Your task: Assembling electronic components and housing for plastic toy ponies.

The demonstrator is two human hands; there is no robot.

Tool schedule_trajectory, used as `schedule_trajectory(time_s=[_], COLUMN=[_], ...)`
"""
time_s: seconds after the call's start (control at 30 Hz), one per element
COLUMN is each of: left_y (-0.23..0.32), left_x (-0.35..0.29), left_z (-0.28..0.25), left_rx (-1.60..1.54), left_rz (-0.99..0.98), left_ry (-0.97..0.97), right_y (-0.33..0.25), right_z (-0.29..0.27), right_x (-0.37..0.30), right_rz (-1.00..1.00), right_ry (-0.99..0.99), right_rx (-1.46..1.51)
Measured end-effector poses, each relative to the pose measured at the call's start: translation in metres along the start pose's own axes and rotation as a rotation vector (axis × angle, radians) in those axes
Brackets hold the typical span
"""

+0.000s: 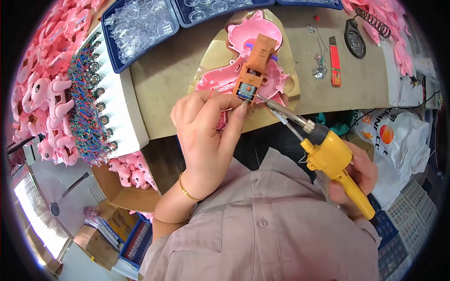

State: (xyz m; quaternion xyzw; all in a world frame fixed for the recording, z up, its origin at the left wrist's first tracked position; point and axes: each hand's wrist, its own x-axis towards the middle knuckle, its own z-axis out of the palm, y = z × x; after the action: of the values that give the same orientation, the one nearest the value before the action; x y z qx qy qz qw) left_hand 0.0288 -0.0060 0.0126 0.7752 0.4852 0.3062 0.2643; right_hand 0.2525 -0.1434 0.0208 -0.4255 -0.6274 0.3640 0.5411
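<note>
My left hand (204, 129) pinches the lower end of an orange plastic gearbox (258, 58), where a small metal motor (247, 90) sits. The gearbox lies tilted over a pink toy shell half (218, 77), which rests in a tan holding block (293, 61). Purple pegs stick out from the gearbox sides. In my right hand (358, 173) is a yellow soldering gun (330, 154), closed round its handle. Its metal tip reaches to the motor end, beside my left fingertips. Whether the tip touches the motor I cannot tell.
Blue bins (140, 30) of clear plastic parts line the far edge. At left are wired motors in a white tray (131, 112) and heaped pink toy bodies (42, 93). A red cutter knife (334, 63) and a black coil-corded holder (355, 40) lie at right.
</note>
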Motion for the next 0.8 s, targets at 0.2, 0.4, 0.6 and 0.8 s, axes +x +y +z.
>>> schedule_trajectory(time_s=[0.2,0.4,0.6,0.8], left_y=[0.0,0.002,-0.002,0.002], left_x=[-0.001,0.0,-0.001,0.001], left_z=[0.0,0.001,-0.001,0.0], left_rx=[0.013,-0.011,0.004,0.019], left_rz=[0.006,0.008,0.019,0.032], left_ry=[0.003,0.005,0.016,0.016], right_y=[-0.001,-0.004,-0.025,-0.019], right_z=[0.006,0.016,0.003,-0.003], right_x=[0.008,0.019,0.026,0.011], right_rz=[0.115,0.445,0.878,0.651], right_ry=[0.099,0.216,-0.003,-0.245], right_rx=[0.251,0.477,0.559,0.229])
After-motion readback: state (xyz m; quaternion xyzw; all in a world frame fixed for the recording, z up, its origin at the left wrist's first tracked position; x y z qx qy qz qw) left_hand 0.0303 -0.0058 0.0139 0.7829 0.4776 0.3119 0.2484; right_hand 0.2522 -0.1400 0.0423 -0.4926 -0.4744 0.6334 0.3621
